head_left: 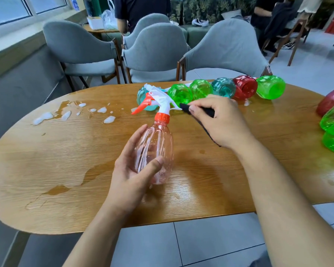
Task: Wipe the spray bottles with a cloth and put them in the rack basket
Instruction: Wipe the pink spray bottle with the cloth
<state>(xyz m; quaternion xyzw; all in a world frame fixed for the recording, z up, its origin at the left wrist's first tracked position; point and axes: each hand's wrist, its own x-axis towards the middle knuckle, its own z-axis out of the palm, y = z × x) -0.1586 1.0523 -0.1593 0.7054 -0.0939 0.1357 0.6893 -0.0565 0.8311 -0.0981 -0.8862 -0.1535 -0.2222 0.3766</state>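
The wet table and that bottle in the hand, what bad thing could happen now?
1. The pink spray bottle looks wet, so it might slip from the left hand.
2. Foam and puddles sit on the table; a sleeve or cleaned bottle could get wet again.
3. The lying bottles by the far edge might roll if the right hand with the black cloth bumps them.

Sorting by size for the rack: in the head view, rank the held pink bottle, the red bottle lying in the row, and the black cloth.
1. pink bottle, though nearness inflates it
2. red bottle
3. black cloth, mostly hidden in the right hand
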